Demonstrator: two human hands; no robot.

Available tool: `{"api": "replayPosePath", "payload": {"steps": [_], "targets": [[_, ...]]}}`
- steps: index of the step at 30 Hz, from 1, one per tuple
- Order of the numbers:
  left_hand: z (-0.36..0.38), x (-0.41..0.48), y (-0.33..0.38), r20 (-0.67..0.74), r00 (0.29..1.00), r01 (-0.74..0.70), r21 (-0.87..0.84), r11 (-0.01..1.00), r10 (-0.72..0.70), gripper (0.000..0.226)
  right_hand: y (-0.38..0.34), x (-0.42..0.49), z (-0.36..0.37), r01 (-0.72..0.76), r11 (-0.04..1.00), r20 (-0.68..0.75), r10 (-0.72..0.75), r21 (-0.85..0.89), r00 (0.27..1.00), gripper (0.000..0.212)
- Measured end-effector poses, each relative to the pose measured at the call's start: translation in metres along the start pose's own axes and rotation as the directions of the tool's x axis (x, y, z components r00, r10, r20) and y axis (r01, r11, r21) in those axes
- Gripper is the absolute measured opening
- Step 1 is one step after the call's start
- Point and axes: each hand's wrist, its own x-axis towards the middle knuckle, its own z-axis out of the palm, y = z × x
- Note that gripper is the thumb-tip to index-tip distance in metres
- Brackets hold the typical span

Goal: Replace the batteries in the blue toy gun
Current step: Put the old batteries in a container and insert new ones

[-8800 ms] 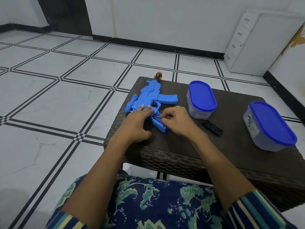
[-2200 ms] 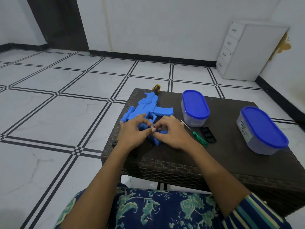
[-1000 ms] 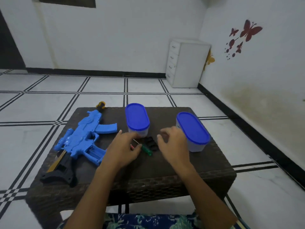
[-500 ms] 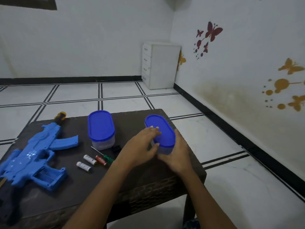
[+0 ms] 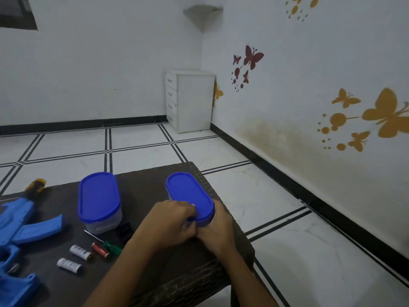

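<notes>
Nothing legible anywhere — the dark print on the white batteries (image 5: 69, 265) is only a blur.

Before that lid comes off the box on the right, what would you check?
1. Left hand at the lid's near edge, right hand round the box: ok.
2. Lid seated flat: ok.
3. What is inside: cannot tell.
4. Three batteries lying loose on the table, away from both hands: ok.
5. Box well in from the table edge: not ok, it sits near the right edge.
</notes>
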Motion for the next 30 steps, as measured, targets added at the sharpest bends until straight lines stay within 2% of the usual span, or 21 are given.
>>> {"api": "replayPosePath", "payload": {"steps": [3, 7, 11, 16, 30], "targets": [[-0.003, 0.002, 0.002, 0.026, 1.000, -0.017, 0.075, 0.997, 0.015, 0.055, -0.001, -0.001, -0.004, -0.010, 1.000, 0.030, 0.011, -0.016, 1.000, 0.071], [-0.007, -0.001, 0.003, 0.065, 0.998, 0.012, 0.014, 1.000, -0.013, 0.025, -0.004, -0.003, -0.004, -0.001, 1.000, 0.021, 0.002, -0.016, 1.000, 0.070], [-0.008, 0.000, 0.008, 0.091, 0.996, 0.018, 0.001, 1.000, -0.018, 0.018, -0.005, -0.003, -0.004, 0.011, 1.000, 0.019, -0.010, -0.024, 1.000, 0.068], [-0.013, 0.002, 0.008, 0.090, 0.996, 0.018, 0.008, 1.000, -0.019, 0.019, -0.006, -0.003, -0.003, 0.044, 0.999, 0.043, -0.042, -0.032, 0.998, 0.071], [-0.019, -0.004, 0.002, 0.076, 0.997, 0.007, -0.067, 0.998, -0.002, 0.025, -0.009, -0.005, 0.000, 0.202, 0.974, 0.057, -0.197, -0.104, 0.979, 0.053]]}}
